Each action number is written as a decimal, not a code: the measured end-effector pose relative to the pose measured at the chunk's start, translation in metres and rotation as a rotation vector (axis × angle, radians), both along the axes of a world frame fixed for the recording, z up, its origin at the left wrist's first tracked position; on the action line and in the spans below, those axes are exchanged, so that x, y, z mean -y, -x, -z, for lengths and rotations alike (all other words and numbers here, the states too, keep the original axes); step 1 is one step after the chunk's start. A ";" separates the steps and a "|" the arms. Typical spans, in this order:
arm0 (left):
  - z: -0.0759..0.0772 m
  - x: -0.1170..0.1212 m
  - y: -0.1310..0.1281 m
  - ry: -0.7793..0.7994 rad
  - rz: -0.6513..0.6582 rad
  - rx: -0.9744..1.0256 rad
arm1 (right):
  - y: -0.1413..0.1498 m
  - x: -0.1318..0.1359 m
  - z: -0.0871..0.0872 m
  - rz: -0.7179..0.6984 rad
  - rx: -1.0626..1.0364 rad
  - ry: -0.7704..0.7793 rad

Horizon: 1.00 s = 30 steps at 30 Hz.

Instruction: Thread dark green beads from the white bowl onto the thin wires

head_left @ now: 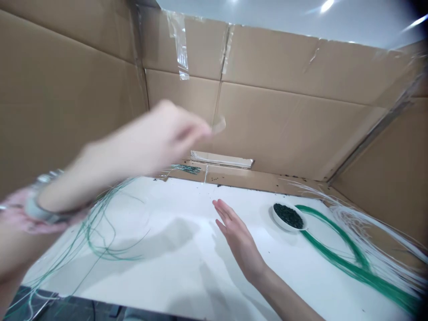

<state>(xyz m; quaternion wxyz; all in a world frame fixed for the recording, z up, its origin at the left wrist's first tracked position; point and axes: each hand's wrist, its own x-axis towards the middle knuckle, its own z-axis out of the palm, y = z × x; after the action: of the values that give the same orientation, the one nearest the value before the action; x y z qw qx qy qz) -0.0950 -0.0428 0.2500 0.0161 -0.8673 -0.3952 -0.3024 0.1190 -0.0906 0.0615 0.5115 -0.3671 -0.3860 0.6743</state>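
Raised high in front of the cardboard wall, my left hand [170, 131] is blurred by motion. Thumb and fingers pinch a small pale, see-through strip [219, 126], which may be tape; its exact kind cannot be made out. My right hand [239, 238] hovers low over the white tabletop [160, 272], fingers stretched out, holding nothing. To its right stands a white bowl [276, 217] full of small dark green pieces [289, 216]. Thin green wires or strands [103, 232] lie loosely under my left arm.
Beside the bowl, a thick bundle of green strands [354, 272] curves toward the right edge. White strands [361, 223] spread behind it. Cardboard walls [284, 120] enclose the table; the back one has a slot [222, 159]. Dark-tipped strands [187, 169] lie at the back.
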 end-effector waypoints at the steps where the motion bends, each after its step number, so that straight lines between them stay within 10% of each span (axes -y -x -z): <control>1: 0.016 0.005 -0.015 0.041 0.051 -0.123 | -0.001 0.001 -0.003 0.004 -0.013 -0.056; 7: 0.124 0.023 -0.063 0.412 0.280 -0.208 | 0.003 0.011 -0.005 0.109 -0.101 -0.196; 13: 0.180 0.024 -0.059 0.702 0.281 -0.029 | 0.000 0.011 0.015 0.280 -0.121 -0.242; 30: 0.180 -0.007 -0.102 0.816 0.393 0.618 | -0.001 0.011 0.047 0.259 0.033 -0.310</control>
<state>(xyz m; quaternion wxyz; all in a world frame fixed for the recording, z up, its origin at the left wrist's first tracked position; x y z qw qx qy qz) 0.0074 -0.0359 0.0703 -0.4949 -0.7316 -0.2975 -0.3625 0.1205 -0.1012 0.0146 0.6379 -0.3415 -0.4433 0.5292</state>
